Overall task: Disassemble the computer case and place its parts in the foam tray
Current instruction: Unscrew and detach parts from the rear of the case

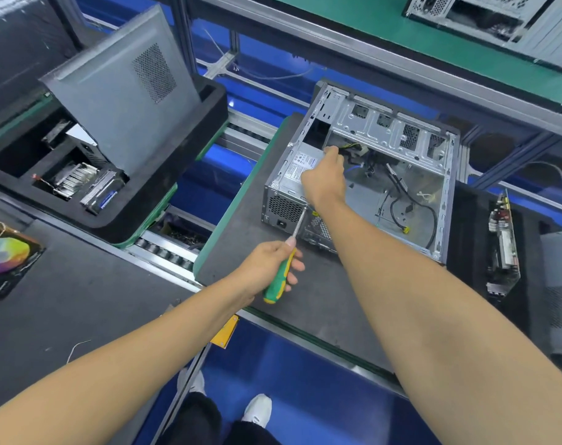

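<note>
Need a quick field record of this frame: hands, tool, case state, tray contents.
left hand: grips screwdriver, tip at rear of case
right hand: on power supply inside case
case: side open, cables inside, on grey mat
foam tray: holds side panel, upright, plus small metal parts

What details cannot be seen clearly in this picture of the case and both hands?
- Screwdriver tip, head view: hidden behind the right hand wrist.
- Right fingertips: curled over the power supply edge, grip unclear.
- Power supply label: too small to read.
- Foam tray contents: partly hidden by the leaning side panel.
</note>
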Available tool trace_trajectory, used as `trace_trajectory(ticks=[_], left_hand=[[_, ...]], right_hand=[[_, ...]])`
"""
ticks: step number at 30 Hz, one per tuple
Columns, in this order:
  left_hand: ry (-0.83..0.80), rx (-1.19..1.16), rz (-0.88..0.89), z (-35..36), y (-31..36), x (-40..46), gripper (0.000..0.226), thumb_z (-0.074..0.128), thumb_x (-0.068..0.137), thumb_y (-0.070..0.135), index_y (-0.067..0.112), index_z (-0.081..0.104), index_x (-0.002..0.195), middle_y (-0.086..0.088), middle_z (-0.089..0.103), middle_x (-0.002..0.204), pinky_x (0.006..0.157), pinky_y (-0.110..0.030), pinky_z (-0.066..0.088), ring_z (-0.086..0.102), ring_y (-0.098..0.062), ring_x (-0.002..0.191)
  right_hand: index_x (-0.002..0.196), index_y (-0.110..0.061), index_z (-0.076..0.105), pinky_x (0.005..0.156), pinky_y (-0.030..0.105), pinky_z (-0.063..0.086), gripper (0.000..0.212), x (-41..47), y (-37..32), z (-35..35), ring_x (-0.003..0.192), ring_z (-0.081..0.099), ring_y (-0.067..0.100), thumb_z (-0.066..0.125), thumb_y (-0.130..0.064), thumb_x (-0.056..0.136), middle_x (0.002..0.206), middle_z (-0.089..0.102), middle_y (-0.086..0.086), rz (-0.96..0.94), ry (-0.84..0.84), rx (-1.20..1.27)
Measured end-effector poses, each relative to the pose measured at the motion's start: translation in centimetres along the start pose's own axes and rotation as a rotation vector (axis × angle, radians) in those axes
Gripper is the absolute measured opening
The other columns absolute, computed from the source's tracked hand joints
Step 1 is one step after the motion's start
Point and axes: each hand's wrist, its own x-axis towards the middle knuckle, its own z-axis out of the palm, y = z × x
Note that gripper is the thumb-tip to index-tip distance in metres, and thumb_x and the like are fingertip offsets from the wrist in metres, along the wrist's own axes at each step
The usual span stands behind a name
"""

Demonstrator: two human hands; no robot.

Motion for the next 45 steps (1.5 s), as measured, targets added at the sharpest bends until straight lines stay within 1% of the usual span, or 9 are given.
trace_trajectory(ticks=[3, 7, 10, 16, 23, 31, 40, 43, 45], left_hand=[[0.067, -0.018, -0.045, 0.5, -0.1, 0.3, 0.039, 0.044, 0.107, 0.050, 0.013, 0.058, 0.110, -0.006, 0.058, 0.088, 0.050, -0.029, 0.048, 0.052, -0.016, 0.061], [0.130, 0.121, -0.040, 0.2, -0.4, 0.6, 0.050, 0.068, 0.092, 0.055, 0.021, 0.035, 0.107, -0.008, 0.053, 0.080, 0.047, -0.027, 0.047, 0.051, -0.014, 0.055], [0.129, 0.088, 0.013, -0.2, -0.7, 0.7, 0.052, 0.072, 0.090, 0.052, 0.013, 0.042, 0.106, -0.009, 0.064, 0.071, 0.049, -0.027, 0.051, 0.059, -0.016, 0.050], [0.079, 0.044, 0.039, -0.6, -0.6, 0.8, 0.040, 0.042, 0.108, 0.045, 0.009, 0.060, 0.104, -0.005, 0.073, 0.094, 0.057, -0.032, 0.051, 0.060, -0.017, 0.060], [0.086, -0.012, 0.150, 0.8, 2.3, 2.1, 0.037, 0.061, 0.102, 0.036, 0.006, 0.046, 0.118, -0.015, 0.061, 0.098, 0.038, -0.028, 0.046, 0.056, -0.021, 0.051], [0.140, -0.066, 0.130, 2.6, 4.0, 4.7, 0.023, 0.055, 0.106, 0.034, 0.012, 0.048, 0.099, 0.000, 0.068, 0.067, 0.039, -0.028, 0.048, 0.052, -0.014, 0.040], [0.156, -0.089, 0.134, 1.9, 3.3, 5.2, 0.022, 0.052, 0.107, 0.030, 0.015, 0.053, 0.091, -0.005, 0.064, 0.068, 0.043, -0.024, 0.038, 0.035, -0.014, 0.037], [0.085, 0.039, 0.141, 1.1, 2.2, 5.4, 0.022, 0.051, 0.107, 0.030, 0.010, 0.053, 0.097, -0.006, 0.061, 0.061, 0.042, -0.022, 0.033, 0.034, -0.016, 0.035], [0.057, 0.367, 0.179, 0.4, 0.7, 5.4, 0.021, 0.048, 0.107, 0.031, 0.012, 0.049, 0.098, -0.005, 0.062, 0.058, 0.041, -0.023, 0.036, 0.041, -0.019, 0.035]], right_hand=[[0.133, -0.012, 0.041, 0.073, 0.037, 0.037, 0.056, 0.1, 0.0, 0.0, 0.087, 0.047, 0.031, 0.048, -0.001, 0.078, 0.133, 0.046, 0.012, 0.005, -0.004, 0.005], [0.134, -0.013, 0.041, 0.071, 0.039, 0.040, 0.059, 0.0, 0.0, -0.1, 0.087, 0.049, 0.030, 0.046, -0.001, 0.076, 0.132, 0.047, 0.010, 0.006, -0.005, 0.014], [0.135, -0.014, 0.041, 0.070, 0.039, 0.040, 0.061, -0.1, -0.1, -0.2, 0.087, 0.050, 0.030, 0.046, 0.000, 0.076, 0.131, 0.046, 0.009, 0.010, -0.007, 0.022], [0.135, -0.015, 0.041, 0.069, 0.038, 0.038, 0.061, -0.2, -0.2, -0.2, 0.085, 0.051, 0.030, 0.046, -0.001, 0.075, 0.132, 0.046, 0.008, 0.013, -0.005, 0.025], [0.133, -0.014, 0.041, 0.072, 0.038, 0.038, 0.057, -0.3, -0.3, -0.2, 0.089, 0.051, 0.031, 0.048, -0.001, 0.078, 0.134, 0.047, 0.010, 0.006, 0.007, 0.008], [0.130, -0.013, 0.042, 0.074, 0.037, 0.037, 0.052, -0.4, -0.3, -0.4, 0.103, 0.058, 0.037, 0.049, -0.002, 0.079, 0.133, 0.047, 0.011, -0.002, 0.012, 0.006], [0.130, -0.013, 0.042, 0.074, 0.036, 0.038, 0.051, -0.4, -0.2, -0.4, 0.102, 0.058, 0.037, 0.049, -0.004, 0.080, 0.133, 0.048, 0.012, -0.005, 0.003, 0.014], [0.129, -0.013, 0.042, 0.074, 0.037, 0.037, 0.050, -0.4, -0.3, -0.4, 0.101, 0.058, 0.038, 0.049, -0.004, 0.080, 0.133, 0.048, 0.012, -0.006, 0.008, 0.005], [0.129, -0.013, 0.042, 0.074, 0.037, 0.038, 0.050, -0.3, -0.3, -0.4, 0.100, 0.057, 0.037, 0.048, -0.003, 0.080, 0.132, 0.048, 0.012, -0.005, 0.005, 0.002]])
